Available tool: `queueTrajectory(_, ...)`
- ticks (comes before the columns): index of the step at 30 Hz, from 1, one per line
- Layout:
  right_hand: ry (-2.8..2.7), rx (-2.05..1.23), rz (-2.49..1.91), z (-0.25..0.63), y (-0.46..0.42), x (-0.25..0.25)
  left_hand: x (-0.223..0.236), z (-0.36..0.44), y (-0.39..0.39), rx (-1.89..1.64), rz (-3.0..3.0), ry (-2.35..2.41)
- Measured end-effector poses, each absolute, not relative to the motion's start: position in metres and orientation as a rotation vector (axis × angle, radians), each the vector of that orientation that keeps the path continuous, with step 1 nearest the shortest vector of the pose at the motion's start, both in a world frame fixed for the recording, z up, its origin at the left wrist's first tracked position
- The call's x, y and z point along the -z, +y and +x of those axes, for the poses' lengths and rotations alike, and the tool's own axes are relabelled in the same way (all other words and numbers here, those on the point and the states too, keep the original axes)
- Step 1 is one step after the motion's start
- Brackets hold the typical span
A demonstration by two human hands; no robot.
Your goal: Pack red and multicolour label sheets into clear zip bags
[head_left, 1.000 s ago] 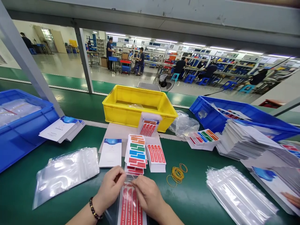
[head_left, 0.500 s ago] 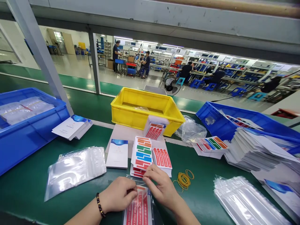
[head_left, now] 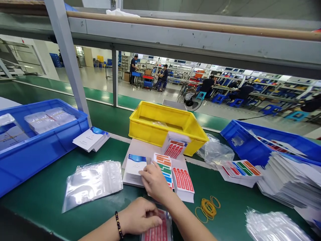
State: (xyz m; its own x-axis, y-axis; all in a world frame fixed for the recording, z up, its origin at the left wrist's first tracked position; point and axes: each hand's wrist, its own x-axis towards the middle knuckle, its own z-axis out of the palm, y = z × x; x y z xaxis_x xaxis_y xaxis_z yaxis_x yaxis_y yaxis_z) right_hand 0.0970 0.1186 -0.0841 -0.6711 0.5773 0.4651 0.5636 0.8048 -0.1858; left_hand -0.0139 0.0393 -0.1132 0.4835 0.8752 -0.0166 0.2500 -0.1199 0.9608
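My left hand (head_left: 140, 217) is closed, thumb and fingers pinching the upper part of a clear plastic bag (head_left: 169, 231) with a red-striped sticker sheet inside. My right hand (head_left: 155, 182) reaches across above it, fingertips gripping the right near edge of the top white booklet (head_left: 135, 163) with a blue band. That booklet's near edge looks slightly raised from its pile. Partly behind my right hand lies a stack of multicoloured sticker sheets (head_left: 164, 164). Right of it is a stack of red sticker sheets (head_left: 183, 180).
Clear bags (head_left: 94, 184) lie left, more bags (head_left: 276, 226) right, near yellow rubber bands (head_left: 208, 209). A yellow bin (head_left: 160, 134) stands behind, between a left blue bin (head_left: 50, 147) and a right blue bin (head_left: 233, 134). Piled booklets (head_left: 283, 180) stand right. People work in the background.
My right hand has left the plastic bag and moved forward to the white booklet. My left hand stays on the bag. The view has shifted left and up.
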Motion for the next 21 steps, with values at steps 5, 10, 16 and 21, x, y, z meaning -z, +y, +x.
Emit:
queueTrajectory(5, -2.333, -0.103, -0.629, 0.147, 0.090, 0.045, 0.115, -0.016, 0.047, -1.129, 0.792, 0.624)
queueTrajectory(10, -2.221, -0.539, -0.580, 0.188, 0.068, 0.037, 0.109, -0.018, 0.049, -0.972, 0.449, 0.456)
queueTrajectory(16, -2.199, -0.112, -1.023, 0.193, 0.097, 0.092, 0.114, -0.013, 0.043, -0.764, 0.517, 0.482)
queueTrajectory(21, -2.298, -0.016, -1.077, 0.184, 0.106, 0.111, 0.114, -0.007, 0.046, -0.750, 0.396, 0.629)
